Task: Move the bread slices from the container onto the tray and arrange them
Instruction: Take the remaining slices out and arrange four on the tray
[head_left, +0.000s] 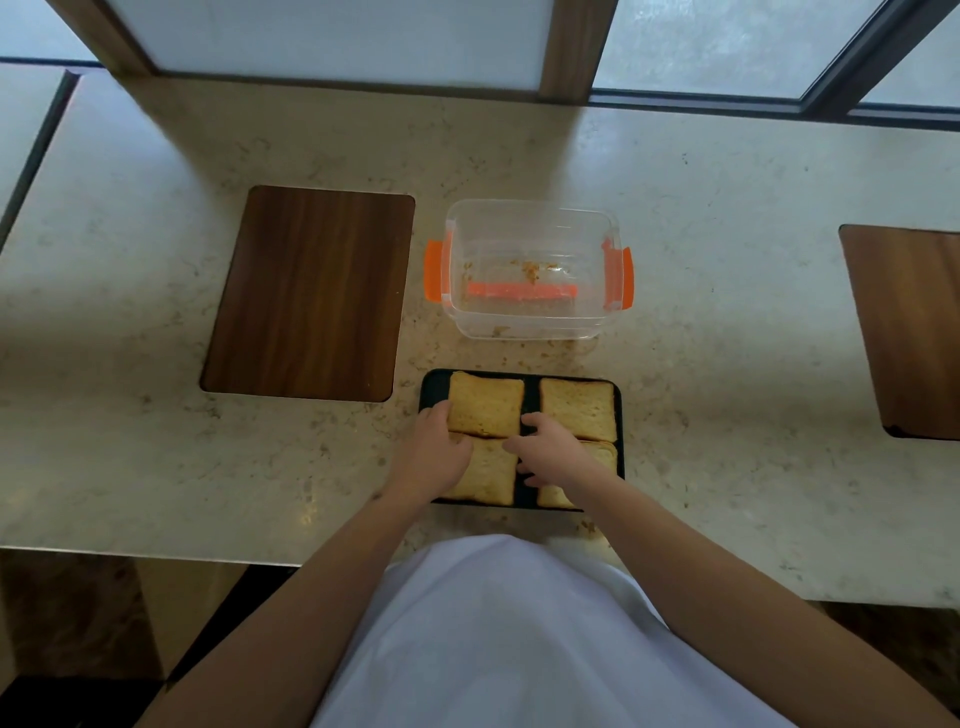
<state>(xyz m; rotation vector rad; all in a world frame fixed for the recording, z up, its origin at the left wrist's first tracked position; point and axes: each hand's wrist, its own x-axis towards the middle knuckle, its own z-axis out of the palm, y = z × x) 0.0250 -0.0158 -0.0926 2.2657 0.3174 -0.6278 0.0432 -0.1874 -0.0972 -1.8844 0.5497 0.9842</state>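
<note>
Pale marbled stone countertop (727, 260) stretches before you beneath frosted windows. At the left lies a dark wooden board (309, 293), bare on top. Right of it stands the clear container (532, 322) with orange clips; it holds only crumbs, so the moving looks done.

Nearer you sits the black tray (529, 395), carrying four bread slices in a two-by-two grid, well apart from the container. Your left hand (434, 452) rests loosely open, fingers against the left edge of the far-left slice (485, 410) and palm over the near-left slice (488, 475). Your right hand (553, 454) is spread wide over the middle gap and the near-right slice (553, 496), gripping nothing. The far-right slice (579, 408) lies untouched.

Only straightening seems left. The slices are nearly square, edges roughly parallel to the tray's sides; the tray's long axis runs left to right.
</note>
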